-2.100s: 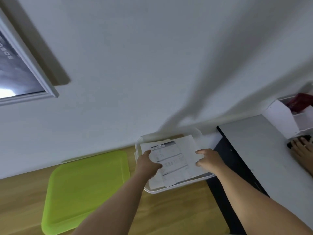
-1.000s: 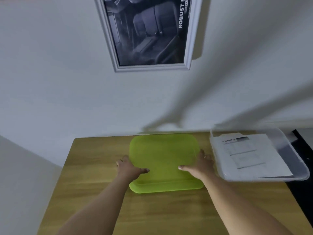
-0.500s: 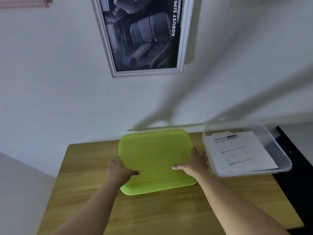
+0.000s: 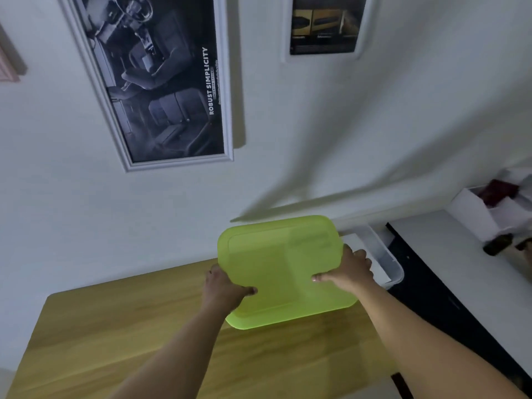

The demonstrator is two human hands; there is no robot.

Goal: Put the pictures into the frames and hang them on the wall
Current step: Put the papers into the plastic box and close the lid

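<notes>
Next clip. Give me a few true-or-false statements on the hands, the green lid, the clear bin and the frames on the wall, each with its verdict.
1. The left hand and the right hand both grip the green lid. True.
2. The clear bin sits to the left of the green lid. False: it is on the lid's right, partly hidden behind it.
3. The framed poster reads ROBUST SIMPLICITY. True.
4. Only one frame hangs on the wall. False: a second frame hangs to the right of the poster.
</notes>
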